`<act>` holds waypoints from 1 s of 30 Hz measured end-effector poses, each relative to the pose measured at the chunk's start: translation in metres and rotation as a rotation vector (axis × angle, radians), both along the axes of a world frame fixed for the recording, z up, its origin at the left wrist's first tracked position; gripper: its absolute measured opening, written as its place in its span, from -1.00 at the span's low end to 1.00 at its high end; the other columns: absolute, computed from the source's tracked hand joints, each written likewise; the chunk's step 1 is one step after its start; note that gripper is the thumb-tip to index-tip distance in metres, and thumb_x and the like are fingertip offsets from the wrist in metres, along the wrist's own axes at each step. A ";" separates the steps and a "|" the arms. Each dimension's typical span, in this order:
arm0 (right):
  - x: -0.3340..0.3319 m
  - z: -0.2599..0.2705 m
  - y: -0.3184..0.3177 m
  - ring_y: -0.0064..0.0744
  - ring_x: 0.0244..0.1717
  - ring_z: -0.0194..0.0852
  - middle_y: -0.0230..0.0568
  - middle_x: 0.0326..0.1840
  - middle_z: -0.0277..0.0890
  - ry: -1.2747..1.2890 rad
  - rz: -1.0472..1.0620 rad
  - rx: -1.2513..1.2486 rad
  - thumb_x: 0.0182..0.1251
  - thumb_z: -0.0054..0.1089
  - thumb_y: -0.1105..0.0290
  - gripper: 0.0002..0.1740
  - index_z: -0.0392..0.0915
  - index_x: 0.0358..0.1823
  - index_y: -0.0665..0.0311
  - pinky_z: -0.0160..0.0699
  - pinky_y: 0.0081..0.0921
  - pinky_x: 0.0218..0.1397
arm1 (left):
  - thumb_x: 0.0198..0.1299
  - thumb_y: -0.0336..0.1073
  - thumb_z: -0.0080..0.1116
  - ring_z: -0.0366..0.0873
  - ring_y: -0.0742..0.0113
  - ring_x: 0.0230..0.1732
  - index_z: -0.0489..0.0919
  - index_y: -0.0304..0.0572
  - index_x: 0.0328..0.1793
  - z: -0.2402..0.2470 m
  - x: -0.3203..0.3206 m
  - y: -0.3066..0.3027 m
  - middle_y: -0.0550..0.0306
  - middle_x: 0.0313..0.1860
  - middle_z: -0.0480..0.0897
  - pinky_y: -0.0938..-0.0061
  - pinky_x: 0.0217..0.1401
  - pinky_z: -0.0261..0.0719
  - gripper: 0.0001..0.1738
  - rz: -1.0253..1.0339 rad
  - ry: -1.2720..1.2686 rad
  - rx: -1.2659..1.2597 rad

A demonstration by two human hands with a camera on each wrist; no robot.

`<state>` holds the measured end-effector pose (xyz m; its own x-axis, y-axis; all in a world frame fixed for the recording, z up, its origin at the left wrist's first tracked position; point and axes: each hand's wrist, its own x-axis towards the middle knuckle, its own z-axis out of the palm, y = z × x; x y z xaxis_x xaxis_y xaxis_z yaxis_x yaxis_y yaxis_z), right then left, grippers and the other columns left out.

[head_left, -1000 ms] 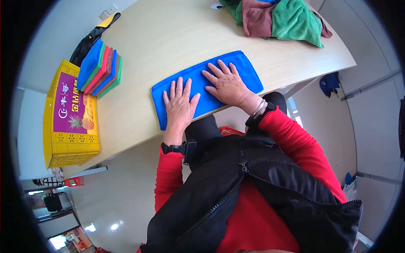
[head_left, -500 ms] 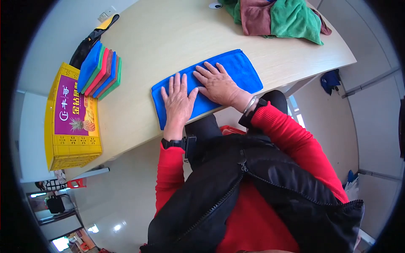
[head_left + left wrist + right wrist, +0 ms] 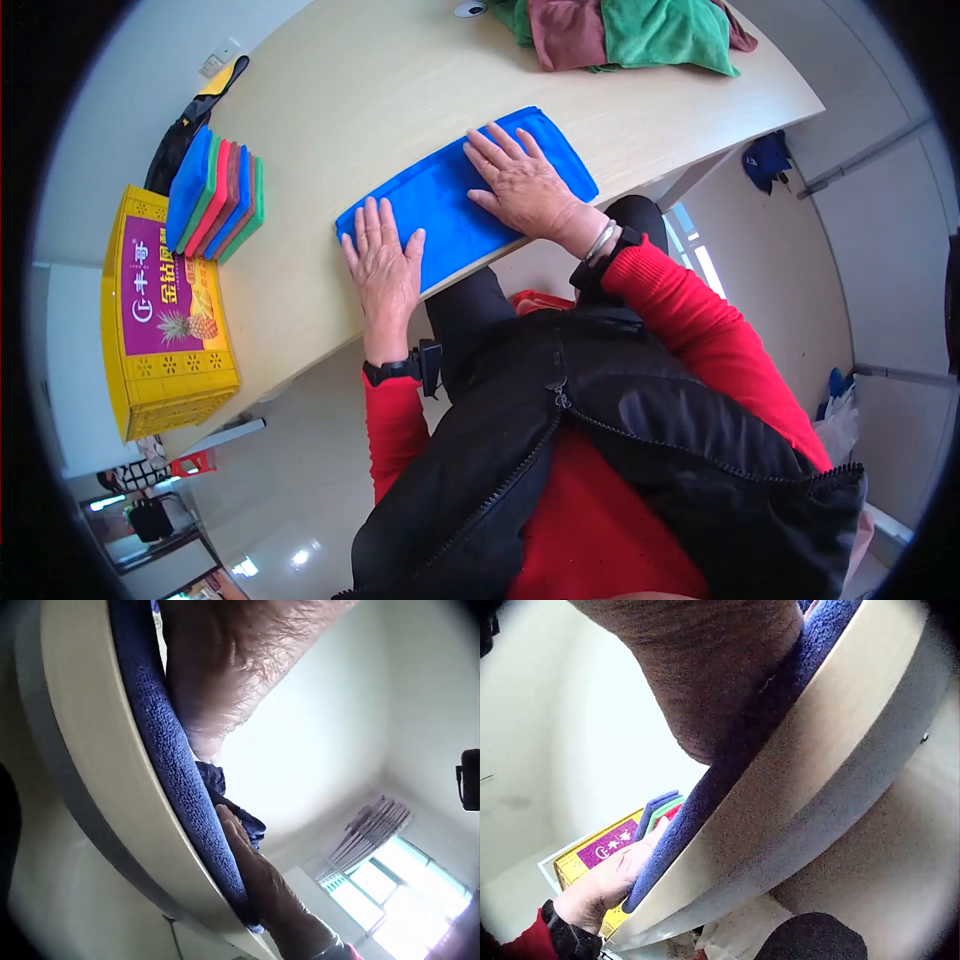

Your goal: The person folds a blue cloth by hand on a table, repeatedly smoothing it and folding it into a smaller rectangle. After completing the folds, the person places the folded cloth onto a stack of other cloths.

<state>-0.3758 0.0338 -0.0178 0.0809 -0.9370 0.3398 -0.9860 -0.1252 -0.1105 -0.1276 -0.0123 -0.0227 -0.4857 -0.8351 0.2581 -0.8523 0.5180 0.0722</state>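
Note:
A folded blue towel (image 3: 450, 215) lies flat along the near edge of the table. My left hand (image 3: 384, 275) rests palm down on its left end, fingers straight and pointing away from me. On the right half lies my right hand (image 3: 528, 192), also palm down, with its fingers spread toward the far edge. From the left wrist view, the towel's thick folded side (image 3: 169, 742) runs along the table edge beneath the hand. The right wrist view shows the same towel side (image 3: 697, 806), with the left hand (image 3: 619, 874) at its far end.
Several folded cloths (image 3: 215, 200) in blue, green, red and brown lean against a yellow box (image 3: 178, 378) with a pineapple picture at the left. A loose heap of green and brown cloths (image 3: 650, 38) lies at the far right. A black strapped item (image 3: 178, 140) sits behind the box.
My right hand slid left toward my left hand, then back to the right over the towel. The left hand has shifted toward the towel's left end. The head view has turned slightly.

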 end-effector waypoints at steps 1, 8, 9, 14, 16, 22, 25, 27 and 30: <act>0.000 0.008 0.005 -0.07 0.69 -0.09 -0.12 0.67 0.09 0.010 0.002 -0.047 0.58 -0.16 -0.12 -0.25 0.22 0.57 0.24 -0.17 -0.01 0.70 | 0.52 0.19 -0.21 -0.11 0.03 0.73 0.11 -0.21 0.68 0.000 -0.001 0.002 -0.06 0.72 0.05 -0.01 0.72 -0.31 -0.19 -0.017 0.000 -0.045; -0.012 -0.010 0.017 -0.08 0.62 0.05 -0.08 0.58 0.22 -0.068 0.057 -0.097 0.54 -0.03 -0.05 -0.31 0.32 0.50 0.27 -0.11 -0.03 0.67 | 0.51 0.15 -0.17 -0.10 0.06 0.73 0.14 -0.09 0.68 -0.015 -0.002 0.003 0.01 0.71 0.08 0.00 0.72 -0.28 -0.24 0.014 -0.069 0.072; -0.013 -0.010 0.015 -0.08 0.55 0.19 -0.07 0.50 0.34 -0.038 0.068 -0.111 0.53 0.02 -0.02 -0.35 0.39 0.44 0.28 0.00 -0.06 0.63 | 0.51 0.12 -0.14 -0.08 0.07 0.72 0.18 -0.06 0.68 -0.015 -0.001 0.002 0.03 0.70 0.12 0.02 0.72 -0.26 -0.27 0.017 -0.064 0.039; -0.012 0.023 0.019 -0.21 -0.05 0.66 -0.15 -0.15 0.70 -0.162 0.219 -0.259 0.44 0.21 0.10 -0.66 0.68 -0.11 0.25 0.54 -0.26 0.16 | 0.42 -0.04 0.14 0.44 -0.01 0.41 0.63 -0.20 0.18 0.023 -0.013 0.020 -0.09 0.29 0.60 -0.05 0.63 0.08 -0.57 -0.187 0.052 -0.356; -0.008 0.028 0.024 -0.24 -0.20 0.62 -0.21 -0.29 0.64 -0.166 0.252 -0.295 0.42 0.24 0.12 -0.71 0.63 -0.26 0.22 0.53 -0.30 0.00 | 0.32 -0.15 0.26 0.57 0.05 -0.02 0.59 -0.16 -0.25 0.039 -0.020 0.028 -0.01 -0.15 0.64 0.07 0.37 0.38 -0.76 -0.233 0.095 -0.351; -0.006 0.030 0.029 -0.23 -0.46 0.63 -0.29 -0.61 0.56 -0.165 0.329 -0.291 0.37 0.26 0.09 -0.60 0.57 -0.61 0.10 0.61 -0.30 -0.32 | 0.21 -0.25 0.37 0.43 0.09 -0.60 0.35 -0.07 -0.66 0.062 -0.043 0.041 0.10 -0.65 0.47 0.24 -0.25 0.56 -0.53 -0.316 0.128 -0.394; -0.008 0.029 0.030 -0.23 -0.46 0.63 -0.29 -0.57 0.59 -0.165 0.321 -0.260 0.38 0.25 0.08 -0.62 0.59 -0.57 0.12 0.60 -0.31 -0.36 | 0.22 -0.26 0.36 0.47 0.09 -0.61 0.38 -0.04 -0.66 0.063 -0.044 0.041 0.10 -0.67 0.48 0.19 -0.42 0.45 -0.55 -0.306 0.090 -0.345; -0.010 0.028 0.029 -0.23 -0.46 0.63 -0.28 -0.55 0.60 -0.166 0.316 -0.243 0.38 0.24 0.08 -0.62 0.59 -0.55 0.13 0.60 -0.32 -0.38 | 0.24 -0.25 0.35 0.49 0.07 -0.60 0.39 -0.04 -0.64 0.058 -0.042 0.038 0.08 -0.64 0.50 0.18 -0.42 0.46 -0.56 -0.276 0.089 -0.319; -0.010 0.026 0.022 -0.27 -0.22 0.68 -0.31 -0.30 0.68 -0.120 0.275 -0.162 0.39 0.24 0.07 -0.70 0.65 -0.28 0.17 0.62 -0.32 -0.19 | 0.28 -0.22 0.32 0.53 0.03 -0.57 0.41 -0.05 -0.60 0.045 -0.029 0.028 0.04 -0.60 0.53 0.15 -0.42 0.48 -0.58 -0.203 0.090 -0.269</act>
